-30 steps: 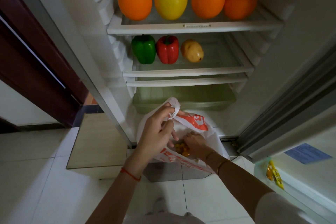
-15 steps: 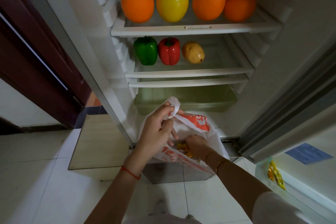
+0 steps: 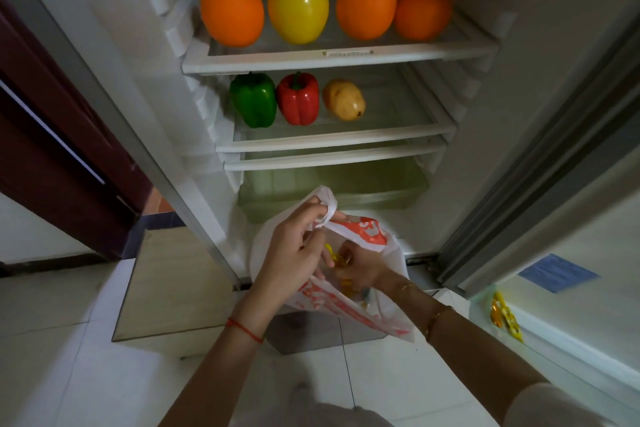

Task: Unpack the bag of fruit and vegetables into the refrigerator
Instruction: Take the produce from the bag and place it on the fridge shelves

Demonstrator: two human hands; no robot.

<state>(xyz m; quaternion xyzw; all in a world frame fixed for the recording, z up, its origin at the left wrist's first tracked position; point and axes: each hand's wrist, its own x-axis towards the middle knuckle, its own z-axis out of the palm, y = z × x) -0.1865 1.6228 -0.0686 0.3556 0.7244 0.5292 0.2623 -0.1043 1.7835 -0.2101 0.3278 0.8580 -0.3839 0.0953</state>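
While the left hand [image 3: 294, 246] pinches a handle of the plastic bag [image 3: 367, 236] between closed fingers and lifts it, the bag's mouth is kept open, which seems to be why it is held up in front of the refrigerator rather than set on the floor. The right hand [image 3: 360, 267] is sunk inside the bag, fingers curled around something yellow-orange [image 3: 334, 256]; how firm the hold is I cannot tell, since the bag's rim and the left hand hide part of it. That item sits just between the two hands, touching the right one and right beside the left fingertips, at the bag's mouth. More yellow shows lower through the thin plastic, so the bag is probably not empty.

Beyond the bag lies the pale crisper drawer [image 3: 332, 187], which looks empty. Above it, the middle shelf [image 3: 332, 140] carries a green pepper [image 3: 252, 99], a red pepper [image 3: 298, 99] and a potato [image 3: 344, 104] in a row at its left, leaving free room to the right. Farthest, the top shelf [image 3: 339, 59] holds oranges [image 3: 232, 10] and a yellow apple [image 3: 298, 7], fruit kept together, vegetables below.
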